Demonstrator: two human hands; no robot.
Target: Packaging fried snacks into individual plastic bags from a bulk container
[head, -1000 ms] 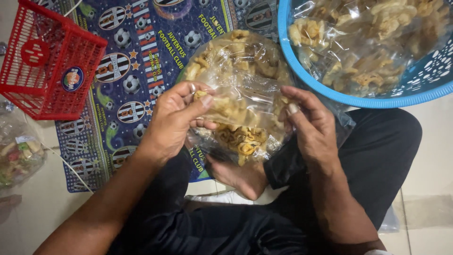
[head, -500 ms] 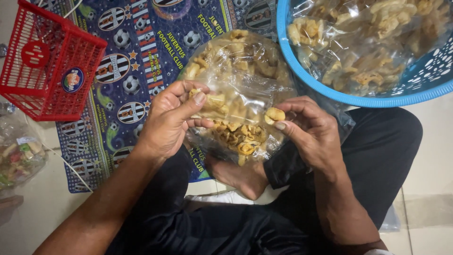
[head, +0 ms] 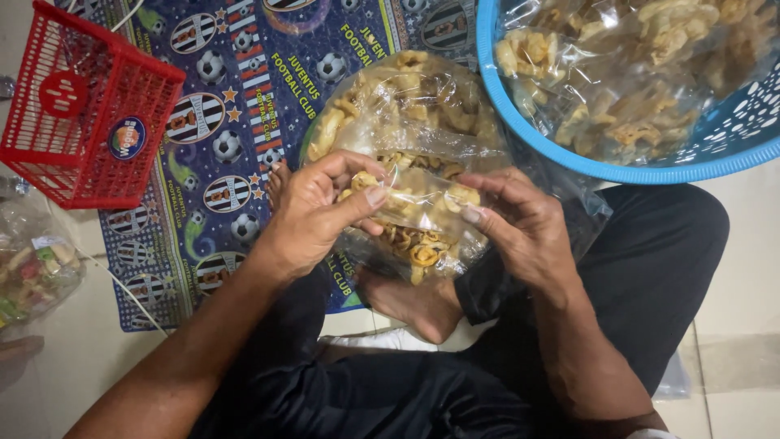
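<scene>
At frame centre, left hand [head: 313, 215] and right hand [head: 520, 223] pinch the small clear bag [head: 414, 207], apparently at its mouth; keep grips level so crackers [head: 422, 248] stay inside.

Head view, steeply downward, close.

I see a clear plastic bag of pale yellow fried crackers [head: 414, 203], crumpled and partly filled, resting over my lap at the patterned mat's [head: 244, 122] near edge.
</scene>
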